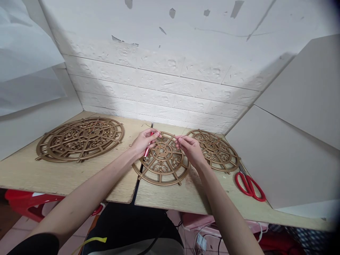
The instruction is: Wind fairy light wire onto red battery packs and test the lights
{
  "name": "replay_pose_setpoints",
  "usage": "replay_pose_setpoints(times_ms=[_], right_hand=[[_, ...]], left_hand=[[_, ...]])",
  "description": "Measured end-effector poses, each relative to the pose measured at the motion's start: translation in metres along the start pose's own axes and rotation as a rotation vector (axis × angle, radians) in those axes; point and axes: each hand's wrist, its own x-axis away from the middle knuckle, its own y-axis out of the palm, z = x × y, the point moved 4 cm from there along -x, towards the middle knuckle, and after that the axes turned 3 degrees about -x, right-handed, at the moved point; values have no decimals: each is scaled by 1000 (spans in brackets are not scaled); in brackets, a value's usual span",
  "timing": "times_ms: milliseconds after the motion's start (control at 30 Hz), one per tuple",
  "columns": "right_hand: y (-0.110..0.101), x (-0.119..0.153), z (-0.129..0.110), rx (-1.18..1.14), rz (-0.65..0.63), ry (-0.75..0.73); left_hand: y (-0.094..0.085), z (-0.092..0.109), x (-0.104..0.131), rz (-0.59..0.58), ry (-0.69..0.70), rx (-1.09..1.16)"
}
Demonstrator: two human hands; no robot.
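Note:
My left hand [145,143] is closed, pinching a thin wire [151,127] between thumb and fingertips. Against its palm side lies a slim red stick-like tool [148,148] with a silvery end; its kind I cannot make out. My right hand [190,148] is closed too, its thumb and forefinger pinching a thin dark wire [183,136]. Both hands hover over a round bronze-coloured openwork disc [160,167] with scroll ornaments and spokes, lying flat on the table. More thin wires come up from the disc's centre.
Stacked similar discs [79,140] lie on the left, and another disc [216,150] lies on the right. Red-handled scissors [249,186] rest near the right panel [297,159]. A dark gap splits the wooden tabletop [117,184]. A white brick-pattern wall [156,85] closes the back.

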Motion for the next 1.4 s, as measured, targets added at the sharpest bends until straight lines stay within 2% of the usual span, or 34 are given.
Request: replay_pose_setpoints(times_ms=[200,367,433,533,633,767,1100,1233,1400], right_hand=[[0,0,0,20,-15,-19],[0,0,-1,30,-16,-15],[0,0,-1,29,-23,-21],[0,0,-1,33,-30,-30],[0,1,-1,40,-27,-21],[0,1,-1,19,-33,-23],[-8,-2,0,-18,81,-38],[-12,-3,3,-143,156,49],[-11,-3,9,-319,175,140]], left_hand=[[6,0,5,-90,-44,5],[5,0,5,-130,-64,-102],[2,2,5,-107,-20,-241],[-2,11,5,-67,149,-568],[0,17,9,-146,296,-946],[-4,13,11,-197,298,-1252],[-8,11,10,-211,201,-1587],[-7,12,12,-212,202,-1660],[-6,12,12,-190,238,-1663]])
